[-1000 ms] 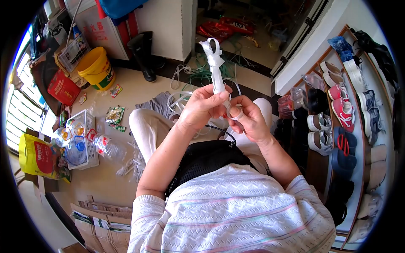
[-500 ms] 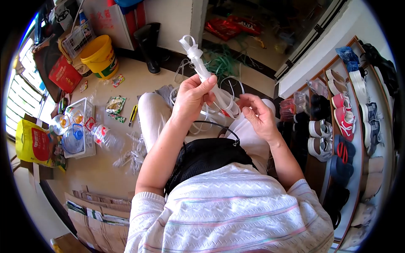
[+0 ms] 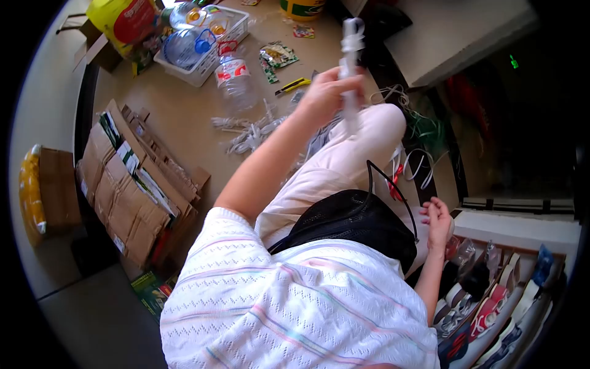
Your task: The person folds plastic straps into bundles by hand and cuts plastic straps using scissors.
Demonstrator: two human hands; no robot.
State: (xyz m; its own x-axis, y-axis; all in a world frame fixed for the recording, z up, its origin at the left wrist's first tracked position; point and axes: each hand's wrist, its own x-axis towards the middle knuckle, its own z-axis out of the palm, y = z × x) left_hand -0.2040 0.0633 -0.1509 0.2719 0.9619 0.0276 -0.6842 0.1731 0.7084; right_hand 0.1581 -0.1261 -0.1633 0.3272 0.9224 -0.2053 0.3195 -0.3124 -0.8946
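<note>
My left hand (image 3: 329,95) is closed around a narrow bundle of white plastic strapping (image 3: 353,43), held upright above my bent knee. The bundle has wraps around its upper part and a small loop on top; its lower end is blurred. My right hand (image 3: 438,222) is off to the right beside my leg, fingers apart and slightly curled, with nothing visible in it. Loose white strapping (image 3: 419,167) lies between that hand and my knee, near a red piece (image 3: 396,182). More white bundles (image 3: 249,132) are piled on the floor below my left forearm.
A yellow utility knife (image 3: 293,86), seed-like packets (image 3: 278,55) and a clear bottle (image 3: 235,80) lie on the floor. Behind is a white basket (image 3: 203,72) of bottles. Flattened cardboard (image 3: 126,197) stands left. Green strapping (image 3: 429,128) and a shoe rack (image 3: 491,307) are right.
My left hand has carried the strapping bundle away from my right hand, to the left. The hands are now far apart, and my view has turned toward the left side of the room.
</note>
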